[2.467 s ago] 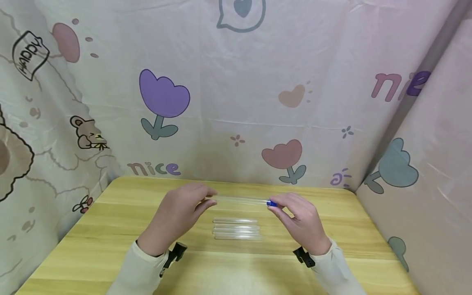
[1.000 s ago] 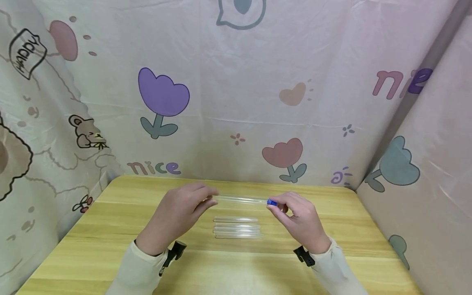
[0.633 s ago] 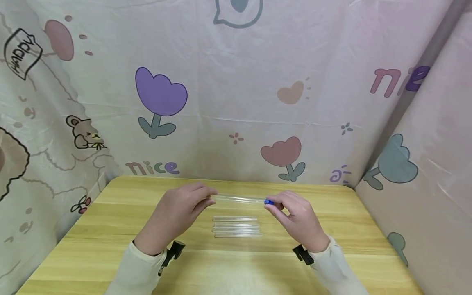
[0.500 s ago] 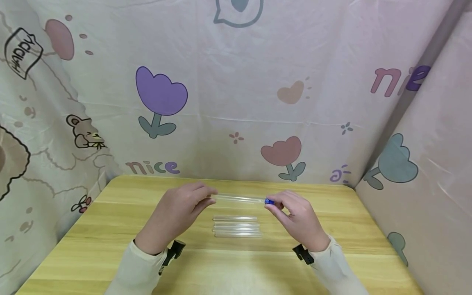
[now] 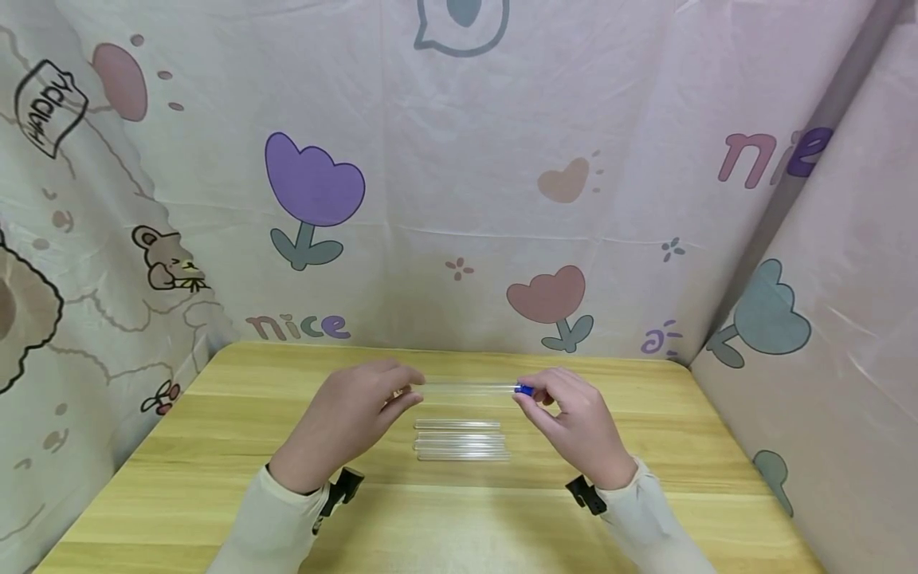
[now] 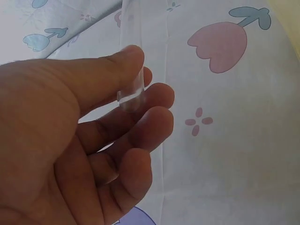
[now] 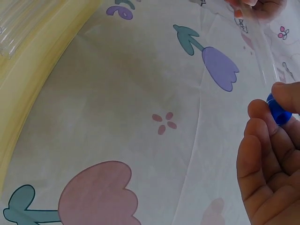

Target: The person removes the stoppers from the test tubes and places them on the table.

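A clear test tube (image 5: 469,388) is held level above the table, stretched between both hands. My left hand (image 5: 358,414) pinches its rounded closed end between thumb and fingers; the left wrist view shows that tube end (image 6: 131,96) plainly. At the other end sits a blue cap (image 5: 526,390), which my right hand (image 5: 574,422) pinches with thumb and fingertips. In the right wrist view the blue cap (image 7: 280,111) is at the mouth of the tube; how firmly it is seated I cannot tell.
Several clear test tubes (image 5: 461,441) lie side by side on the wooden table (image 5: 459,518), just in front of the held tube. A patterned cloth (image 5: 430,175) hangs behind the table and along both sides.
Both hands keep their hold on the tube and cap, with only slight shifts. The blue cap looks slightly turned, and the whole view has drifted a little.
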The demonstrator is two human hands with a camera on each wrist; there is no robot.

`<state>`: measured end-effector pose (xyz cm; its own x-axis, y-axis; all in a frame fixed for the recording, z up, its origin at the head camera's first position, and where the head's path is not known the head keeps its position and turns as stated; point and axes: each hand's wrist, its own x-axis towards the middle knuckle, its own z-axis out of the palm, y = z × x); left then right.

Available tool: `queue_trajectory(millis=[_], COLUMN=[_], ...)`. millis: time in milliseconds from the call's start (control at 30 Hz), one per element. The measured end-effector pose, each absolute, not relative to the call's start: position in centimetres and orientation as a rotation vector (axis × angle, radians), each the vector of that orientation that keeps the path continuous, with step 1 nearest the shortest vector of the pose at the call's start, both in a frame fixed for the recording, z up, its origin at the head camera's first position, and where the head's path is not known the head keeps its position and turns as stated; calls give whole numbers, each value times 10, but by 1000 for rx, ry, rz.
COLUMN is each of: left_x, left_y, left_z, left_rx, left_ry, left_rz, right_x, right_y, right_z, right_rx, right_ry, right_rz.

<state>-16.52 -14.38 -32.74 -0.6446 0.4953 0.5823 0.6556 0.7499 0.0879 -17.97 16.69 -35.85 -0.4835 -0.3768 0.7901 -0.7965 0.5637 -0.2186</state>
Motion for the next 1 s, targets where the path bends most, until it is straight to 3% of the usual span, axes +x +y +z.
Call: queue_trajectory(millis=[667, 1000], left_x=[-169, -211], left_y=[-145, -149], left_z=[-333, -378], left_rx=[-845, -722], left_ry=[-2515, -2687], left_rz=[-621, -1093], right_x=[-179, -179], right_y=[177, 180], right_z=[-355, -349], right_rx=[904, 902], right_ry=[-2110, -2121], right_rz=[789, 826])
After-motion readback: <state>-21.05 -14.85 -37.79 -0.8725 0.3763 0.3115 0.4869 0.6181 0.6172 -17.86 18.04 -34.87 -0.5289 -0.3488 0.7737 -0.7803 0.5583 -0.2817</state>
